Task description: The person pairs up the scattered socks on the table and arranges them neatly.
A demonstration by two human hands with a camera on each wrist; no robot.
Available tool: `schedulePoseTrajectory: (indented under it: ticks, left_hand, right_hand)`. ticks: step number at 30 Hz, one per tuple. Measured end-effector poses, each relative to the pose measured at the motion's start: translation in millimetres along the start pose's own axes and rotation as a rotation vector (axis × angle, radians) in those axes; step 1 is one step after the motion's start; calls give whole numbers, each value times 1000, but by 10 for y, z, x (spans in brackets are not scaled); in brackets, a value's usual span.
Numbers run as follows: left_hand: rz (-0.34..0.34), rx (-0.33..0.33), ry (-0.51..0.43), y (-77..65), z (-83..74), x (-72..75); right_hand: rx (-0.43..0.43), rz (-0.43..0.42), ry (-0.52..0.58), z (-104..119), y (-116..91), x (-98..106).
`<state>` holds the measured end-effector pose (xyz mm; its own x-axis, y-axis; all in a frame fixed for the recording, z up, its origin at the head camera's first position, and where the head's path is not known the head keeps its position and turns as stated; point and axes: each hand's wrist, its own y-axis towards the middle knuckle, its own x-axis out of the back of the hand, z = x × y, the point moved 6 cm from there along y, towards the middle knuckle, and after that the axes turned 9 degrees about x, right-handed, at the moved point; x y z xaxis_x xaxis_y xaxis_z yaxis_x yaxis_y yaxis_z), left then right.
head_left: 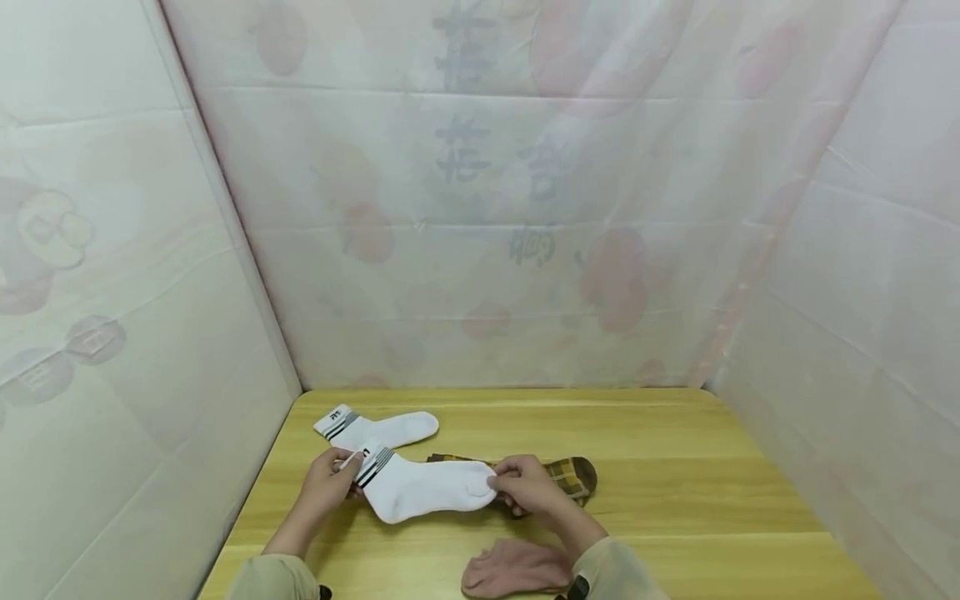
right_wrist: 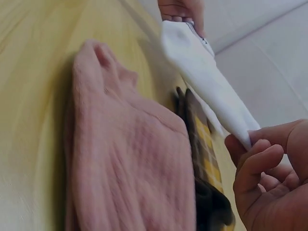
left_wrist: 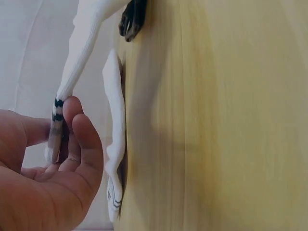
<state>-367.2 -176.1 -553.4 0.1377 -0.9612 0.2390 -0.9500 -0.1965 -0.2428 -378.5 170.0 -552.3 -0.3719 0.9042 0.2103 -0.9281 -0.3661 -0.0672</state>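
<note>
A white sock [head_left: 431, 486] with dark stripes at its cuff is stretched between both hands above the table. My left hand [head_left: 327, 483] pinches the striped cuff; in the left wrist view the thumb and fingers [left_wrist: 86, 132] lie on either side of it. At the toe end, my right hand [head_left: 527, 483] pinches the fabric between thumb and fingertips. A matching white sock [head_left: 397, 428] lies flat on the table behind, its cuff to the left. Partly hidden behind the held sock and right hand is a yellow-and-brown plaid sock [head_left: 567, 477].
A pink sock [head_left: 516, 568] lies near the table's front, beside the right forearm. The wooden table [head_left: 675, 467] is bounded by pale printed sheets [head_left: 480, 275] at the back and both sides.
</note>
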Motion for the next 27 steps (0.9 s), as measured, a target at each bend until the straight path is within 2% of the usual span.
schedulePoseTrajectory:
  ticks: [6, 12, 19, 27]
  left_hand:
    - [28, -6, -30, 36, -19, -133]
    - [59, -2, -46, 62, -34, -308]
    - [133, 61, -148, 202, -128, -568]
    - [185, 54, -126, 302, -239, -797]
  right_hand:
    - [6, -37, -36, -13, 42, 176]
    - [-5, -43, -18, -82, 54, 398]
    - [-38, -172, -67, -125, 137, 778]
    - [-86, -238, -70, -178, 167, 1022]
